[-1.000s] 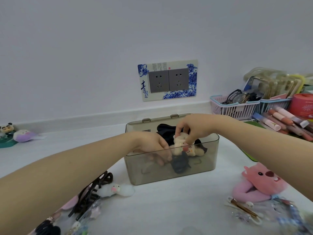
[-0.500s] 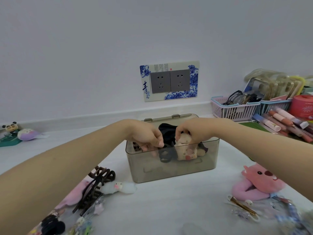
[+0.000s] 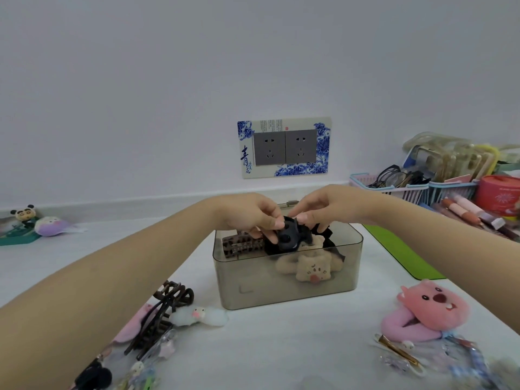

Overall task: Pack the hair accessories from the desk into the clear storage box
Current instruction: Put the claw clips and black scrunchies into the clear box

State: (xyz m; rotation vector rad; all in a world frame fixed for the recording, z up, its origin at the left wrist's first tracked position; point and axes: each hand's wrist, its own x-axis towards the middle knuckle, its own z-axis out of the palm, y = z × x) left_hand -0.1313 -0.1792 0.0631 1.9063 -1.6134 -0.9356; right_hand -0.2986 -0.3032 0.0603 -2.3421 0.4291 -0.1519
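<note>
- A dark clip (image 3: 287, 237) is held over the open top of the box (image 3: 287, 288), at rim height, near the middle.
- It is pinched from both sides: the left hand (image 3: 250, 218) with thumb and fingertips curled on its left edge, the right hand (image 3: 323, 206) with fingertips on its upper right edge.
- Directly beneath the clip a beige plush tie (image 3: 306, 267) and black fabric are seen inside the box; a brown claw clip (image 3: 242, 244) lies in the left part.
- The clip's long axis cannot be told; it appears roundish from here.
- The coming move is judged to be straight down, since the box lies directly below the grip and both hands are about equally near.
- Left unpacked on the desk: a brown claw (image 3: 166, 313) and small clips at the near left, a pink plush band (image 3: 422, 313) and slides at the near right.
</note>
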